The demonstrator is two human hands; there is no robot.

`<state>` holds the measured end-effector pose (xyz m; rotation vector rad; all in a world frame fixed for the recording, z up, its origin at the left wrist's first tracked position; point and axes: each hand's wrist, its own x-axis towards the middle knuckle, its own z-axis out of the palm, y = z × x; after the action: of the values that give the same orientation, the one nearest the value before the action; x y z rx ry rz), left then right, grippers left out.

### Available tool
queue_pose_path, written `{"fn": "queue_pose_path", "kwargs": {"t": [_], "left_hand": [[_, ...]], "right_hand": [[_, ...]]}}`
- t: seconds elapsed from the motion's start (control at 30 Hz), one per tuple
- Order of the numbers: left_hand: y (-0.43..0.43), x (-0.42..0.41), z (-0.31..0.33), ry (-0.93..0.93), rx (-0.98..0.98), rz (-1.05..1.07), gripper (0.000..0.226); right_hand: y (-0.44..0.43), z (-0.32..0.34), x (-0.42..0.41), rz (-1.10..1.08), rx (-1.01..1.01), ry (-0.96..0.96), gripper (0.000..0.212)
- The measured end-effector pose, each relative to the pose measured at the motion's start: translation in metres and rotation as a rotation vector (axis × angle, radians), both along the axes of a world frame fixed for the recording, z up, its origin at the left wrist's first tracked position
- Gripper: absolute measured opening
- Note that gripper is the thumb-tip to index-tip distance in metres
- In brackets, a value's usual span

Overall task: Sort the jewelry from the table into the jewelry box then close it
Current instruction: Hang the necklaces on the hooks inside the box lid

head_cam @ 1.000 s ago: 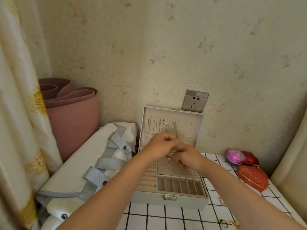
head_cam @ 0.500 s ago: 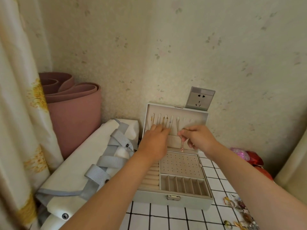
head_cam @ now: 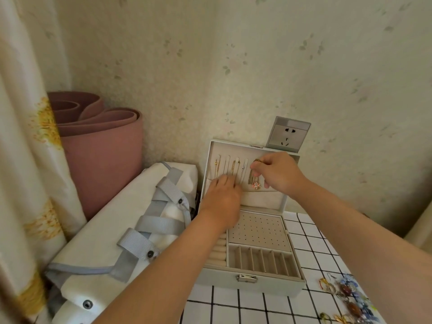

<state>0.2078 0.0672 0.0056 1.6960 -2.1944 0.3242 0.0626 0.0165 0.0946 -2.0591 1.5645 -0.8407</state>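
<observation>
A person works at a white grid-patterned table (head_cam: 311, 242) in a room corner; at far left stand a rolled pink mat (head_cam: 100, 157) and a white bag with grey straps (head_cam: 131, 225). In the middle, an open pale jewelry box (head_cam: 252, 251) has its lid (head_cam: 233, 150) propped against the wall. Thin gold necklaces (head_cam: 230, 168) already hang in the lid's slots. The left hand (head_cam: 223, 199) lies flat on the lid lining, fingers pressed together, steadying those chains. The right hand (head_cam: 279, 174) pinches the top of a gold pendant necklace (head_cam: 254, 182) between thumb and fingertips at a slot further right, seemingly hooking it in. The tray compartments look empty. At lower right, a pile of beaded jewelry (head_cam: 348, 300) waits on the table, so much sorting appears to remain, and the box is not yet closed.
</observation>
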Motion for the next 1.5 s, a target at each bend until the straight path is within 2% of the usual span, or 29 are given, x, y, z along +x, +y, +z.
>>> {"fn": "queue_pose_path", "kwargs": {"t": [0.23, 0.3, 0.47, 0.67, 0.83, 0.97, 1.13, 1.27, 1.5], "left_hand": [[-0.001, 0.0, 0.003, 0.059, -0.009, -0.021, 0.035], [0.0, 0.002, 0.005, 0.073, -0.004, -0.029, 0.032], [0.001, 0.006, 0.008, 0.09, -0.014, -0.05, 0.025], [0.003, 0.005, 0.01, 0.095, 0.01, -0.053, 0.03], [0.008, 0.0, 0.01, 0.086, 0.042, -0.045, 0.036], [0.023, -0.015, 0.014, 0.153, 0.053, -0.115, 0.043], [0.048, -0.058, 0.023, 0.224, 0.07, -0.174, 0.039], [0.076, -0.099, 0.022, 0.27, 0.124, -0.259, 0.034], [0.123, -0.15, -0.006, 0.244, 0.192, -0.391, 0.025]], "right_hand": [[0.001, -0.034, -0.003, 0.088, -0.097, 0.426, 0.019], [0.007, -0.043, -0.004, 0.102, -0.104, 0.482, 0.019], [0.011, -0.053, -0.007, 0.084, -0.091, 0.422, 0.02], [0.019, -0.053, -0.015, 0.147, -0.091, 0.459, 0.038], [0.024, -0.047, -0.03, 0.206, 0.014, 0.403, 0.043], [0.039, -0.036, -0.054, 0.168, -0.011, 0.266, 0.037], [0.077, -0.033, -0.098, 0.118, 0.013, 0.157, 0.021], [0.114, -0.048, -0.144, 0.084, 0.077, 0.146, 0.016], [0.161, -0.092, -0.207, 0.068, 0.211, 0.184, 0.012]]}}
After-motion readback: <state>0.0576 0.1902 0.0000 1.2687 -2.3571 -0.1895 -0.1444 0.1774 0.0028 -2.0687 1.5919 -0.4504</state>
